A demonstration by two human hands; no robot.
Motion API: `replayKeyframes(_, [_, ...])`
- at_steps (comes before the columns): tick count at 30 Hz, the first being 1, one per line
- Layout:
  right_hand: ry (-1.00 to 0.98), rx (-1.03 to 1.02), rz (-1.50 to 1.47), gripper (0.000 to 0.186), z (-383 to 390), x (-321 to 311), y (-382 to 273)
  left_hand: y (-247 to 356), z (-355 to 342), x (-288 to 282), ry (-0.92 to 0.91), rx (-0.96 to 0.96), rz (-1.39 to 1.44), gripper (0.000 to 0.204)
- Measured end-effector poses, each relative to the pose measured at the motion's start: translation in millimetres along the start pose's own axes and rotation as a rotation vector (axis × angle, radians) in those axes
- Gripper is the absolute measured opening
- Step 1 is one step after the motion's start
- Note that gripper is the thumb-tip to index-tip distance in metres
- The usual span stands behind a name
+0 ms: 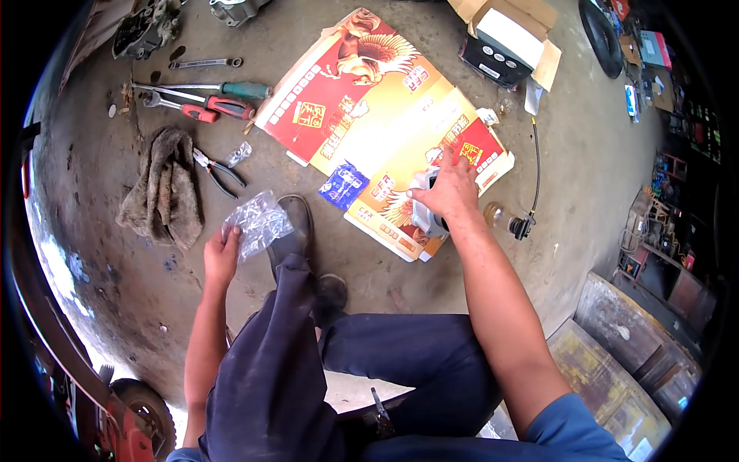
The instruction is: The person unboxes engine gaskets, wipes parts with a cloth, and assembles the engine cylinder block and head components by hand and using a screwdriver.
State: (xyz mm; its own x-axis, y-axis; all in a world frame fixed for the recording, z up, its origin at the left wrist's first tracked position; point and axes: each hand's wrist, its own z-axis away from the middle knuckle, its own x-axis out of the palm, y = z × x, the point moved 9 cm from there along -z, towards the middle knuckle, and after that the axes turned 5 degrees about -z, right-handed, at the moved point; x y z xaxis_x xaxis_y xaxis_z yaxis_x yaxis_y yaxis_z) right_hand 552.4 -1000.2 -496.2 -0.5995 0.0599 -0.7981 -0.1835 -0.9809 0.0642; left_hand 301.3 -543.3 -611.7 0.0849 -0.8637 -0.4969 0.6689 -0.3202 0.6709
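My left hand (pixel 225 254) grips a clear plastic bag (pixel 260 219) beside my dark shoe. My right hand (pixel 453 189) has its fingers around a silver-grey and black part (pixel 425 206), partly hidden under it, on the flattened red and yellow cardboard (pixel 383 127). A small blue packet (pixel 344 183) lies on the cardboard's left edge. To the right of my right hand is a small container with a black fitting and thin hose (pixel 523 225).
A brown rag (pixel 158 189), pliers (pixel 219 173), a wrench (pixel 204 63) and several handled tools (pixel 231 108) lie at left. Metal castings (pixel 142 31) are upper left. An open box (pixel 504 50) stands upper right, a red machine (pixel 108 420) lower left, worn boards (pixel 608 362) lower right.
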Motion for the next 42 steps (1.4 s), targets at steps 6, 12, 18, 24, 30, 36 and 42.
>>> replayKeyframes(6, [0.02,-0.042,-0.102,0.108,-11.0,5.5,19.3,-39.0,20.8,-36.9,0.112,-0.164,-0.288,0.043])
replayKeyframes(12, [0.062,-0.011,-0.368,0.089,-2.4,-23.9,48.7,28.9,39.2,-69.8,0.456,0.231,-0.58,0.061])
replayKeyframes(18, [0.037,-0.123,-0.893,0.079,-0.6,-48.1,-2.2,150.6,20.8,-19.3,0.174,0.294,-0.087,0.043])
replayKeyframes(24, [0.215,-0.622,-0.217,0.073,46.0,-77.8,-132.9,204.0,-12.7,64.1,-0.209,0.373,-0.119,0.052])
replayKeyframes(30, [0.202,-0.921,-0.296,0.072,59.7,-71.7,-135.5,220.7,-19.5,122.9,-0.457,0.305,0.227,0.065])
replayKeyframes(36, [0.237,-1.023,-0.245,0.07,87.8,-72.8,-129.3,261.0,-3.8,148.7,-0.645,0.386,0.177,0.081])
replayKeyframes(42, [0.225,-1.071,-0.172,0.071,81.7,-77.2,-124.5,267.7,-7.0,165.2,-0.565,0.483,0.195,0.067])
